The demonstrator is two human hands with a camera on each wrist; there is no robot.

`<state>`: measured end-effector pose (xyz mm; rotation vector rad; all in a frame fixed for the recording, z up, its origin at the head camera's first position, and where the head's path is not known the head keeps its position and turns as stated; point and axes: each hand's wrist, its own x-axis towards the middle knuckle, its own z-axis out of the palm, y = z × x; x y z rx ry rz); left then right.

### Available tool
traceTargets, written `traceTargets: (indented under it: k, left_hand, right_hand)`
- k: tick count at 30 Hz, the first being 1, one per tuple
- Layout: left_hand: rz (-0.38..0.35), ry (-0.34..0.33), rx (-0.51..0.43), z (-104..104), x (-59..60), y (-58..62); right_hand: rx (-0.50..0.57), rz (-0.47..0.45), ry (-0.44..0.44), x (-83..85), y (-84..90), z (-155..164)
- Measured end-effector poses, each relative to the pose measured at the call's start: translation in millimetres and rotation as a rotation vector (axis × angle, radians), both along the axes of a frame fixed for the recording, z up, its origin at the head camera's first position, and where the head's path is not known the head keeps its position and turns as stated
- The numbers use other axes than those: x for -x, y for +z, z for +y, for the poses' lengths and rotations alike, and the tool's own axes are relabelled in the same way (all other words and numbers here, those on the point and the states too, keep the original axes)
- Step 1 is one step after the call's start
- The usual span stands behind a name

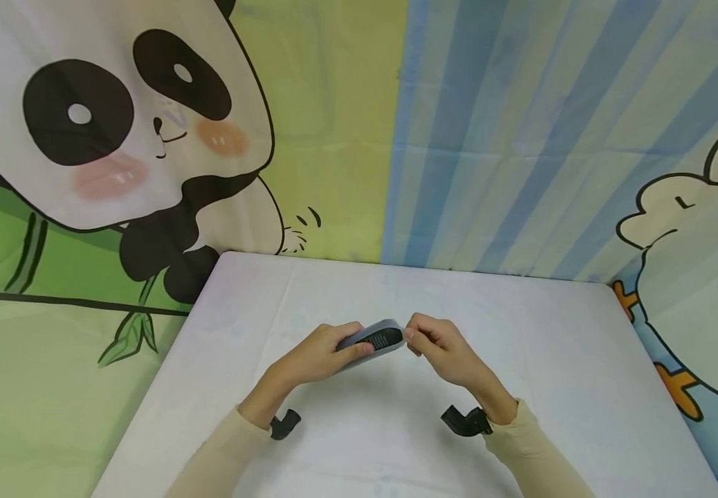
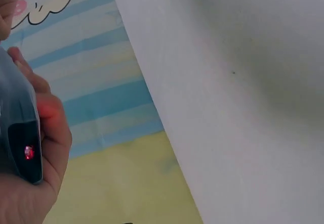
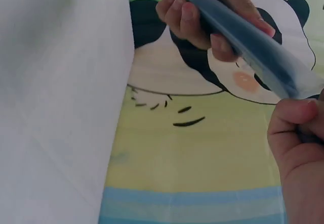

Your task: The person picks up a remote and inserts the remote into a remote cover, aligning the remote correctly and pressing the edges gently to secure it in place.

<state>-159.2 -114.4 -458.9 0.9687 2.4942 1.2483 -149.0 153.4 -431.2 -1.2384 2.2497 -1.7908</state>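
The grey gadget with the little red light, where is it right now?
In the head view, the flat grey plastic gadget is above the middle of the white table, held between the left hand and the right hand.

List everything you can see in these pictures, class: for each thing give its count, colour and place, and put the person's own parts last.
Device: one, grey with a black panel, held above the table between both hands; a red light shows in the left wrist view.
Table: one, white, centre.
Backdrop cloths: panda on green at left, blue stripes at right.
Wrist cameras: two, black, on the wrists.
Sleeves: two, cream.
Left hand: grips the device.
Right hand: pinches its end.
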Motion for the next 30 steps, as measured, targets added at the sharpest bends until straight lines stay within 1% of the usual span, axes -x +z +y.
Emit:
traceTargets:
  k: [2, 4, 6, 9, 11, 13, 14, 16, 18, 20, 23, 25, 27, 28, 30]
  left_hand:
    - [0.030, 0.032, -0.002, 3.3, -0.7, 2.0]
    - [0.057, 0.059, -0.001, 6.4, -2.3, 3.5]
    - [0.075, 0.091, -0.003, 9.6, -4.5, 6.0]
    - [0.093, 0.143, -0.030, 16.3, -6.8, 9.3]
    - [0.110, 0.185, -0.060, 22.3, -7.7, 10.8]
    - [0.119, 0.219, -0.097, 28.8, -8.6, 10.8]
    - [0.115, 0.232, -0.114, 32.1, -9.3, 10.2]
    - [0.090, 0.250, -0.157, 38.6, -11.7, 8.3]
    - [0.053, 0.265, -0.198, 45.0, -14.4, 5.8]
    - [0.009, 0.279, -0.240, 51.0, -16.6, 3.4]
    - [-0.042, 0.280, -0.293, 58.1, -19.6, 1.3]
    - [-0.082, 0.259, -0.324, 61.0, -21.2, 0.1]
    - [-0.121, 0.229, -0.350, 62.3, -22.5, -1.1]
    - [-0.144, 0.211, -0.366, 62.4, -22.7, -1.9]
    - [-0.183, 0.179, -0.398, 62.0, -22.9, -3.6]
  right_hand:
    - [-0.080, 0.141, -0.047, -2.6, 6.4, -2.9]
    - [-0.176, 0.321, -0.089, -4.3, 12.2, -6.2]
    - [-0.282, 0.526, -0.141, -4.9, 17.0, -10.1]
    - [-0.428, 0.774, -0.247, -3.1, 24.0, -14.0]
    - [-0.501, 0.866, -0.310, 0.1, 28.4, -14.2]
    - [-0.549, 0.889, -0.342, 4.8, 32.5, -12.1]
    - [-0.561, 0.887, -0.348, 7.2, 34.0, -10.2]
    - [-0.557, 0.848, -0.349, 11.7, 35.9, -5.0]
    - [-0.533, 0.769, -0.350, 15.0, 35.9, 1.1]
    - [-0.492, 0.644, -0.359, 17.6, 32.3, 7.3]
    - [-0.393, 0.391, -0.343, 20.8, 22.5, 13.9]
    - [-0.308, 0.228, -0.298, 22.5, 14.7, 16.2]
    - [-0.209, 0.085, -0.213, 24.3, 7.4, 17.3]
    - [-0.161, 0.025, -0.164, 25.1, 4.4, 17.6]
    - [-0.078, -0.057, -0.068, 26.2, -0.1, 17.8]
